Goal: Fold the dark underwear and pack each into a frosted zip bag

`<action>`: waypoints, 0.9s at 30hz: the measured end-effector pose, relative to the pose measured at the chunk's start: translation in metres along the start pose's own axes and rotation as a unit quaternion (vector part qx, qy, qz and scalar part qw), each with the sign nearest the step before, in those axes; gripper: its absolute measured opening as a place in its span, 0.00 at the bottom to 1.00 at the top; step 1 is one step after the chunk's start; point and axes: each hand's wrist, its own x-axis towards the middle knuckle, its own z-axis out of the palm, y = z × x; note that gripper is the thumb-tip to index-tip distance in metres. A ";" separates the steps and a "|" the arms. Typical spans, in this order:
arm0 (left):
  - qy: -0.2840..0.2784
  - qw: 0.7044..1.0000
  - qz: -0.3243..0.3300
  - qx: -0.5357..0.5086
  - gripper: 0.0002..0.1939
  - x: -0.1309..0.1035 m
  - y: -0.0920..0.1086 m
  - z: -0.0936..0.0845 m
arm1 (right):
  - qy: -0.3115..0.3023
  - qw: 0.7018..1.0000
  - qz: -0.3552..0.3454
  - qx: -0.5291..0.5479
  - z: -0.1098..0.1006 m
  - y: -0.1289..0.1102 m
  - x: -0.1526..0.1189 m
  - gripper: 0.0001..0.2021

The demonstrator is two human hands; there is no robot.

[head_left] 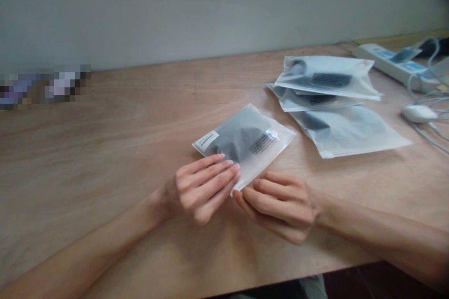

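Note:
A frosted plastic bag [242, 138] with something dark inside lies tilted at the middle of the wooden table, with a white label at its left corner and black print on its right part. My left hand [208, 187] holds the bag's near left side, its fingers lying together over the surface and the thumb hidden. My right hand [277, 201] is closed at the bag's near corner, thumb and fingers pinching the edge there. The two hands are close together but apart.
Several similar frosted bags [324, 77] lie overlapped at the right on the wooden table [140, 121]. Behind them are a white power strip [396, 65] and a white charger [419, 113] with cables. A pixelated patch covers the far left, and a pale wall stands behind.

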 end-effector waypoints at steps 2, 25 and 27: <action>-0.006 1.000 0.004 -0.009 0.12 0.000 0.000 0.000 | 0.001 1.000 0.017 0.015 0.000 -0.001 0.000 0.04; -0.023 1.000 0.013 0.015 0.08 -0.028 -0.056 -0.008 | -0.051 0.993 0.008 -0.105 -0.017 0.032 0.000 0.06; -0.004 1.000 0.022 0.006 0.05 -0.032 -0.063 -0.006 | -0.048 0.991 -0.001 -0.122 -0.018 0.033 -0.002 0.06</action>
